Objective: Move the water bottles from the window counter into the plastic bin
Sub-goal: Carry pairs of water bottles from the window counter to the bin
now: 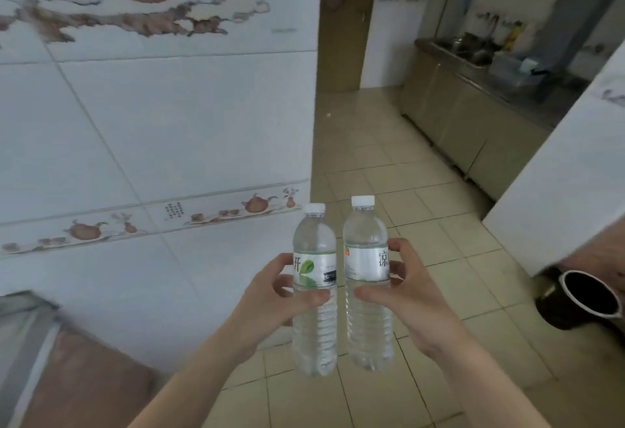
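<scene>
Clear plastic white-capped water bottles, the left bottle [314, 289] and the right bottle [367, 282], are hanging at lower centre of the frame, each clamped in its own hand, left hand [270, 302] and right hand [402, 295], and, being gripped only at mid-body by fingertips, are likely risking a slip onto the beige tiled floor [422, 197].

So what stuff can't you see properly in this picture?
- Plastic bin and window counter: neither shows in the head view.
- Things on the far steel counter: too small and blurred to name.
- Black container: partly cut off by the right edge.
- Left bottle label: partly covered by the left hand.
</scene>
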